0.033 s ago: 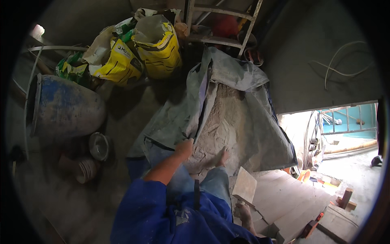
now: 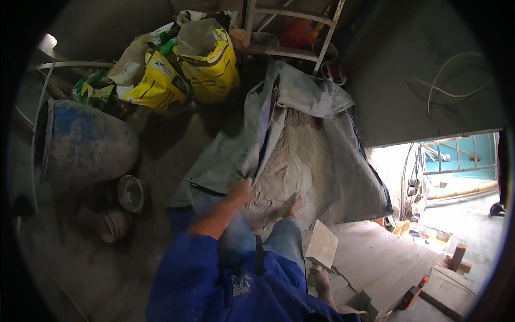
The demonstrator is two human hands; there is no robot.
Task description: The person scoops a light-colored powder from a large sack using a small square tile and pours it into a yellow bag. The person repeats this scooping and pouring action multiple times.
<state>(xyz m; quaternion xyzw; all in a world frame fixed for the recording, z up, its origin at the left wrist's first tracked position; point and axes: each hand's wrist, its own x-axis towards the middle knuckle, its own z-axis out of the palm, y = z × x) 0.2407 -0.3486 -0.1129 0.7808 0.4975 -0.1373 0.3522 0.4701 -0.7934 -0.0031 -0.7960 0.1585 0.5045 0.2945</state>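
Note:
My left hand (image 2: 238,192) is closed on the edge of a large grey woven bag or tarp (image 2: 225,153), left of the opening. Spread open in front of me, it bears a heap of pale grey-brown powder (image 2: 300,137) with pressed marks in it. Low on the right, my right hand (image 2: 322,280) grips the handle of a trowel (image 2: 322,242), its broad, flat, dusty blade pointing away from me. One bare foot (image 2: 292,206) of mine rests on the powder between the two hands. The fingertips of my left hand are partly hidden by the fold.
At the far left lies a dusty blue barrel (image 2: 88,142) on its side, near a clear round tub (image 2: 131,193). Yellow sacks (image 2: 209,70) stand behind, beside a ladder (image 2: 292,52). Pale boards or slabs (image 2: 375,255) and a red-and-black tool (image 2: 412,295) lie on the right.
My left hand has shifted slightly left and up with the edge of the grey sheet. My right hand and the trowel have hardly moved.

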